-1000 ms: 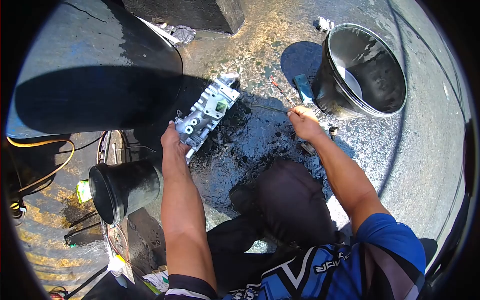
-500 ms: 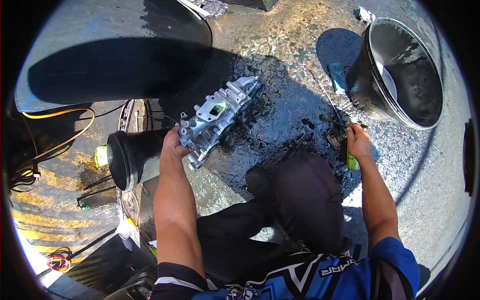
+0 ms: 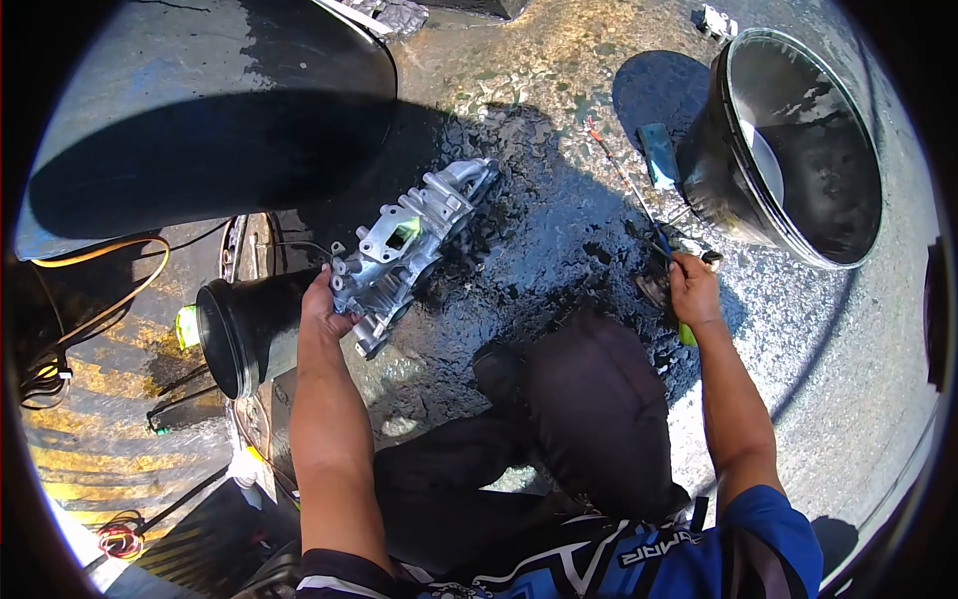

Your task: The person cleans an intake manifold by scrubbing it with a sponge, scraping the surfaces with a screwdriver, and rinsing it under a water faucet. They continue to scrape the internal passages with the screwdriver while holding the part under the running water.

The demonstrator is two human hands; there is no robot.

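A silvery cast metal part [image 3: 411,245] with ports and a square opening tilts over the wet ground, at the centre left. My left hand [image 3: 324,307] is closed round its lower left end. On the right, my right hand [image 3: 693,290] has its fingers closed beside a blue-handled tool [image 3: 661,240]; what exactly they hold is hidden. A bright green object [image 3: 687,334] shows just under that hand, and a small dark metal piece [image 3: 654,291] lies to its left.
A large black bucket [image 3: 733,180] lies at the upper right, with a blue block [image 3: 658,156] beside it. Another black bucket [image 3: 232,339] lies on its side at left. A dark curved panel [image 3: 210,130] fills the upper left. Cables [image 3: 110,255] hang at far left.
The whole view has shifted, so most things appear a little further left. My right hand has moved slightly over the green object, which shows less now. The left hand keeps its grip.
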